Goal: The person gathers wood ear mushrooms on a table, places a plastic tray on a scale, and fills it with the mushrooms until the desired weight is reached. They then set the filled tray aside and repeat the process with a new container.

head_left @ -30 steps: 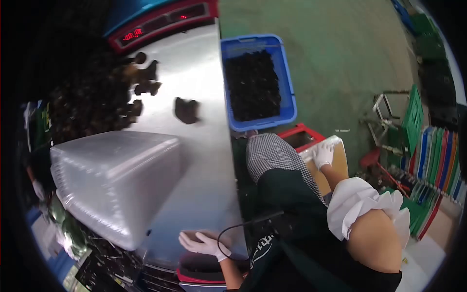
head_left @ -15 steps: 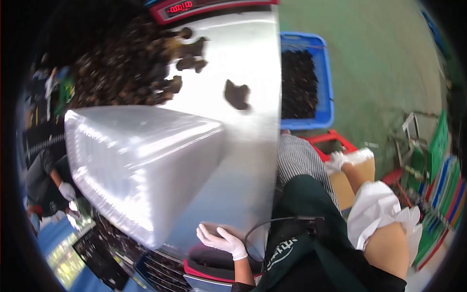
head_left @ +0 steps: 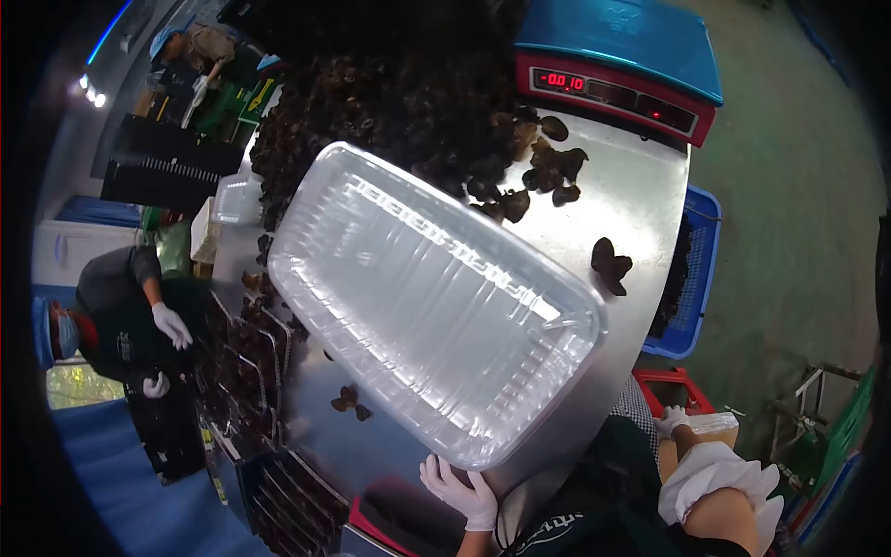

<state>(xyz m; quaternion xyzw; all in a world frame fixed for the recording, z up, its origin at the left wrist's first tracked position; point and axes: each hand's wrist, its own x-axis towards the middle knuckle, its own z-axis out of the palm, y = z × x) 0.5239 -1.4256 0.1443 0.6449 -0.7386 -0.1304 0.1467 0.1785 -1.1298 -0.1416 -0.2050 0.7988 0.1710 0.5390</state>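
A large clear plastic tray (head_left: pixel 427 306), with ribbed walls, spans the middle of the view above the steel table (head_left: pixel 640 213). My left hand (head_left: pixel 461 494), white-gloved, is at its near corner with fingers and thumb apart, the fingertips overlapping the rim in this view. My right hand (head_left: pixel 674 422), also gloved, is low on the right by a cardboard box (head_left: pixel 719 434) with a pale plastic-looking top. Its fingers are stretched out near the box edge. Dark wood ear mushrooms (head_left: pixel 371 130) are heaped beyond the tray, and a single loose piece (head_left: pixel 610 266) lies to its right.
A blue-topped scale (head_left: pixel 617 56) with a red display stands at the far edge. Beside the table are a blue basket (head_left: pixel 701 269) of dark pieces and a red stool (head_left: pixel 670 379). A co-worker (head_left: pixel 111 316) stands at left; another person (head_left: pixel 200 60) is farther back.
The view has swung, bringing the scale and the co-worker further in. The clear tray now faces me more fully, and my left hand is now at its corner.
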